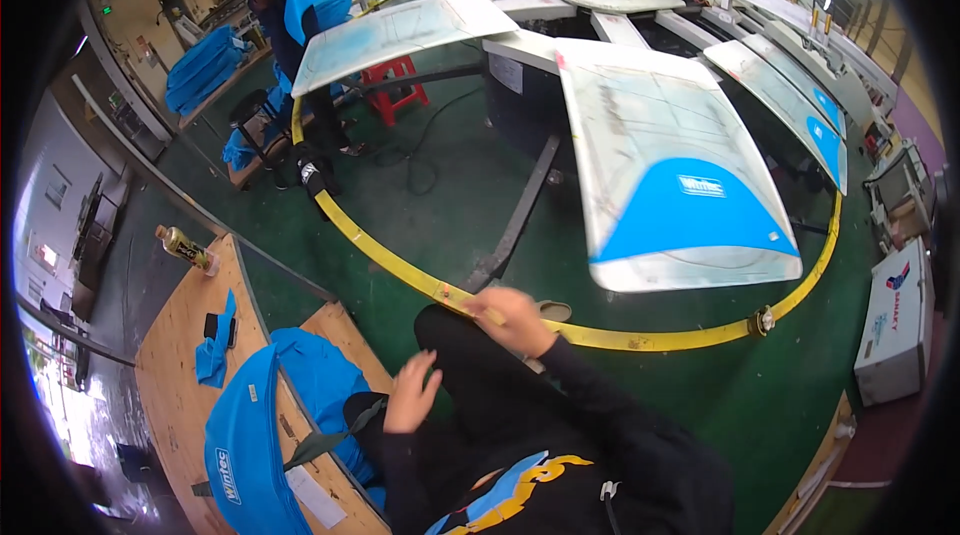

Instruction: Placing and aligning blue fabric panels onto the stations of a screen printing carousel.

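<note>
My left hand (412, 393) is over my lap, fingers apart and holding nothing, beside a stack of blue printed fabric (238, 425). Farther forward, my right hand (515, 323) has its fingers curled together in front of the yellow curved rail (400, 267). Whether it touches the rail or pinches something small I cannot make out. Ahead to the right, a white printing pallet (650, 115) carries a blue fabric piece (690, 210) with a white printed label, lying flat at its near end. Neither hand is on that piece.
A wooden table (165, 345) at the left bears a bottle (187, 250), a dark phone-like object and a blue strip (216, 345). Another person (275, 5) handles blue fabric beside another pallet (400, 40). A red stool (396, 90) and a white chest (895, 320) stand farther off.
</note>
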Action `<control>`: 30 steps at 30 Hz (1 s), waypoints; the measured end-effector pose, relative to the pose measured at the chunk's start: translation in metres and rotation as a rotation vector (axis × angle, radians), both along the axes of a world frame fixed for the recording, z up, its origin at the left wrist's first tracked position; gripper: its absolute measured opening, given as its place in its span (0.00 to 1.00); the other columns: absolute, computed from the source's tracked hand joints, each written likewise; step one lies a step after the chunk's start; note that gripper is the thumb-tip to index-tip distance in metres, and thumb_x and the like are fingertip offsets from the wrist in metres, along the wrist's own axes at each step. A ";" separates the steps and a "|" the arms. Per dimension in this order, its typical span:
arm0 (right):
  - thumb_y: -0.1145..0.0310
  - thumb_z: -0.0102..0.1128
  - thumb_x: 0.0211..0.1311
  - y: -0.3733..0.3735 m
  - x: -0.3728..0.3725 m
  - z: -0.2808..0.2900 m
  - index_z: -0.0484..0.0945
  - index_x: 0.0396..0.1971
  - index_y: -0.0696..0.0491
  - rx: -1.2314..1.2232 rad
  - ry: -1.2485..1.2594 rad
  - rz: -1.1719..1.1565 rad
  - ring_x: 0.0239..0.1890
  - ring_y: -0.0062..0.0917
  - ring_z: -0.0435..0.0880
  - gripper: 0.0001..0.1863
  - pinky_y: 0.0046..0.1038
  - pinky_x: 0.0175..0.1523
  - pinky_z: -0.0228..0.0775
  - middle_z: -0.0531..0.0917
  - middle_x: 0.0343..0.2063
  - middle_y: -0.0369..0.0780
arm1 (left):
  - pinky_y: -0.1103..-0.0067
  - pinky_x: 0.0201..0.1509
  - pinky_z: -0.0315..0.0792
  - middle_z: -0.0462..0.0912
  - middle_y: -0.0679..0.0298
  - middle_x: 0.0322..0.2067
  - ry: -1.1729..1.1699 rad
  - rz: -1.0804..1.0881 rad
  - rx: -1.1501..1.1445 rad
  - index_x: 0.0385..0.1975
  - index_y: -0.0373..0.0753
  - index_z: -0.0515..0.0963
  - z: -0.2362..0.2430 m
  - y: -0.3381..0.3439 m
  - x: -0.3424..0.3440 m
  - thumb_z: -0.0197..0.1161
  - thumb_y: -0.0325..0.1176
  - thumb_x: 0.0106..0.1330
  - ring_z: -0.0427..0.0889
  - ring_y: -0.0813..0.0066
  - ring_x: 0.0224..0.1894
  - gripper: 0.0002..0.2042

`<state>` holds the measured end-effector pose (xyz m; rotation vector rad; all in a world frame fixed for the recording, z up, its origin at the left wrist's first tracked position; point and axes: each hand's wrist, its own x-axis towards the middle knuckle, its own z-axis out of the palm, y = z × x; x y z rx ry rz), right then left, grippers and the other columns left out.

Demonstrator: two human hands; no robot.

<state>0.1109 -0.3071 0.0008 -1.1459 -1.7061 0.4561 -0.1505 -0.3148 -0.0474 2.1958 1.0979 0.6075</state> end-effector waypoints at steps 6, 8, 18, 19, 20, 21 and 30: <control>0.74 0.58 0.57 -0.042 0.142 0.028 0.80 0.40 0.53 0.081 -0.266 -0.719 0.36 0.35 0.79 0.10 0.34 0.42 0.69 0.80 0.31 0.41 | 0.65 0.64 0.60 0.69 0.54 0.58 -0.067 -0.075 0.405 0.55 0.39 0.71 0.048 0.127 0.123 0.57 0.35 0.64 0.66 0.52 0.62 0.20; 0.70 0.58 0.59 -0.059 0.186 0.027 0.78 0.45 0.54 0.010 -0.520 -1.009 0.45 0.38 0.76 0.13 0.36 0.49 0.67 0.78 0.41 0.44 | 0.64 0.65 0.58 0.68 0.51 0.59 -0.090 -0.078 0.483 0.56 0.37 0.70 0.048 0.173 0.158 0.55 0.37 0.66 0.63 0.52 0.64 0.21; 0.65 0.62 0.57 -0.072 0.233 -0.011 0.77 0.49 0.52 -0.392 -0.758 -1.291 0.46 0.34 0.73 0.19 0.33 0.46 0.67 0.74 0.42 0.39 | 0.64 0.60 0.63 0.70 0.52 0.58 0.205 0.101 0.521 0.53 0.37 0.73 0.012 0.270 0.191 0.57 0.39 0.64 0.69 0.54 0.57 0.20; 0.66 0.63 0.56 -0.070 0.232 -0.011 0.78 0.48 0.52 -0.377 -0.692 -1.290 0.46 0.33 0.73 0.19 0.33 0.45 0.67 0.74 0.41 0.39 | 0.64 0.60 0.63 0.70 0.53 0.58 0.197 0.173 0.554 0.52 0.38 0.74 0.012 0.274 0.192 0.57 0.39 0.63 0.69 0.54 0.58 0.19; 0.67 0.63 0.55 -0.068 0.232 -0.011 0.78 0.48 0.52 -0.338 -0.631 -1.287 0.45 0.33 0.74 0.18 0.32 0.45 0.67 0.75 0.41 0.39 | 0.64 0.59 0.63 0.71 0.54 0.57 0.171 0.240 0.595 0.52 0.39 0.75 0.011 0.278 0.193 0.57 0.38 0.63 0.68 0.55 0.58 0.19; 0.69 0.64 0.54 -0.065 0.232 -0.010 0.79 0.45 0.52 -0.319 -0.617 -1.310 0.44 0.32 0.74 0.17 0.32 0.45 0.67 0.76 0.39 0.39 | 0.64 0.57 0.64 0.72 0.55 0.55 0.270 0.297 0.632 0.51 0.40 0.75 0.012 0.281 0.193 0.57 0.37 0.63 0.69 0.56 0.57 0.18; 0.71 0.64 0.53 -0.056 0.224 0.009 0.75 0.28 0.52 -0.315 -0.424 -1.258 0.40 0.34 0.76 0.06 0.32 0.43 0.67 0.78 0.34 0.38 | 0.63 0.49 0.62 0.82 0.58 0.36 0.313 0.373 0.454 0.41 0.41 0.78 0.035 0.295 0.193 0.62 0.41 0.58 0.77 0.59 0.44 0.14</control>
